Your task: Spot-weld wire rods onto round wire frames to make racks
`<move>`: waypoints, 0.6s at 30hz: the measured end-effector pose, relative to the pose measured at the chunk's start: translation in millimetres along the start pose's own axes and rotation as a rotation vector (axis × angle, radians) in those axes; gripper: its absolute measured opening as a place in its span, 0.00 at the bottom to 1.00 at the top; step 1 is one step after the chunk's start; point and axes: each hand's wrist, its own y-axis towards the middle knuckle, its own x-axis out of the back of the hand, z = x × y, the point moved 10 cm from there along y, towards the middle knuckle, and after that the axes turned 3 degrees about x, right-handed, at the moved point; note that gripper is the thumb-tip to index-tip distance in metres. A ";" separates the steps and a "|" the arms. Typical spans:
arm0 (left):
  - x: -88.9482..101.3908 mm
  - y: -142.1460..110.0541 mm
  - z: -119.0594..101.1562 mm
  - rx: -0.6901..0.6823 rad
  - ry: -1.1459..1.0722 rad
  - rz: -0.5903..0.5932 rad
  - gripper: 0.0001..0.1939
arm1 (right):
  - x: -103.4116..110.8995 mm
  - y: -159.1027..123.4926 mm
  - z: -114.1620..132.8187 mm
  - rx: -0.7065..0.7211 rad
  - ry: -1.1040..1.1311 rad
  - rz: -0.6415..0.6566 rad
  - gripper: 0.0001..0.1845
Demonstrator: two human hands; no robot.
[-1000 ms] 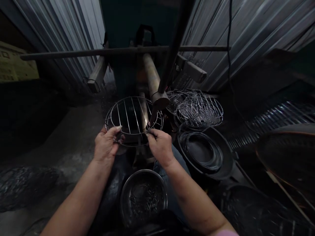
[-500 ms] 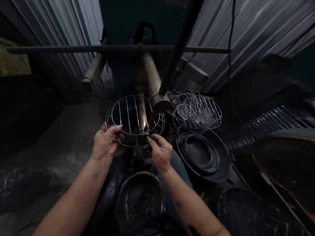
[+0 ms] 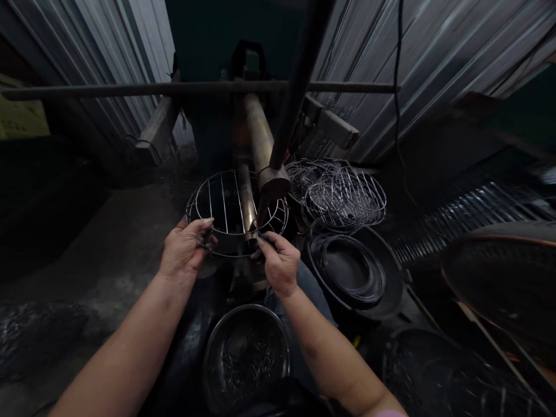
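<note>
A round wire rack (image 3: 226, 233) with parallel bars lies between the two metal arms of a machine. My left hand (image 3: 185, 249) is closed on the rack's left rim, thumb on top. My right hand (image 3: 281, 263) pinches at the near rim, close to the tip below the thick upper arm (image 3: 263, 145). What sits in the right fingers is too small and dark to make out. The lower metal arm (image 3: 247, 200) runs beneath the rack's bars. Below my hands stands a metal bowl (image 3: 283, 330) holding many short metal pieces (image 3: 256, 365).
To the right, several wire racks (image 3: 347, 197) lie in a pile. A basin (image 3: 393, 289) with coiled wire rings (image 3: 373, 266) sits nearer me. A horizontal bar (image 3: 195, 88) crosses behind the machine, and a cable (image 3: 397, 98) hangs at the right.
The view has turned slightly, so the surroundings sit a little farther left. Both hands keep their places at the rack, which is nearly still between the arms.
</note>
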 end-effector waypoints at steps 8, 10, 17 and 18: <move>-5.8 6.1 0.3 0.022 0.027 0.006 0.16 | -1.8 7.6 2.8 -0.055 0.028 -0.025 0.09; -6.6 7.0 -0.3 0.013 0.016 -0.002 0.16 | -2.5 7.6 2.5 -0.104 0.050 0.004 0.10; -4.8 12.7 -0.3 -0.022 -0.004 0.006 0.18 | 5.2 -0.5 -7.6 -0.171 -0.083 0.094 0.13; -4.4 13.5 0.1 -0.020 -0.007 0.006 0.18 | 6.6 -0.4 -8.6 -0.153 -0.085 0.083 0.13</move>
